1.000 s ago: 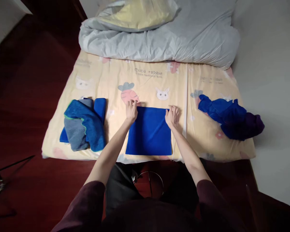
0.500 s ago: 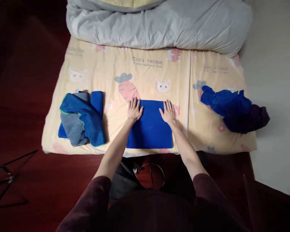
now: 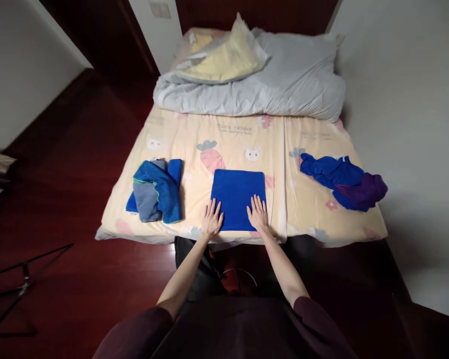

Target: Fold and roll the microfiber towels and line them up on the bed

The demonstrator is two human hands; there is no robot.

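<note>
A blue cloth (image 3: 237, 197) lies flat as a near square at the front of the bed. My left hand (image 3: 212, 217) rests palm down on its left edge, fingers stretched away from me. On the cloth's right edge lies my right hand (image 3: 258, 213), also flat with its fingers out. To the left are several cloths: a grey one (image 3: 146, 202) and a blue one with green edging (image 3: 171, 197) lie over folded blue ones. Off to the right, a crumpled blue cloth (image 3: 333, 169) and a purple cloth (image 3: 362, 192) sit bunched together.
The bed's patterned yellow sheet (image 3: 179, 134) is under everything. A rolled grey quilt (image 3: 295, 80) and a yellow pillow in clear wrapping (image 3: 228, 60) fill the far end. A wall (image 3: 415, 124) borders the right side; black stand legs (image 3: 24, 284) are on the floor at left.
Both hands have slid toward me along the cloth's sides, from its far corners to its near part. The view has tilted up, showing more of the bed's far end.
</note>
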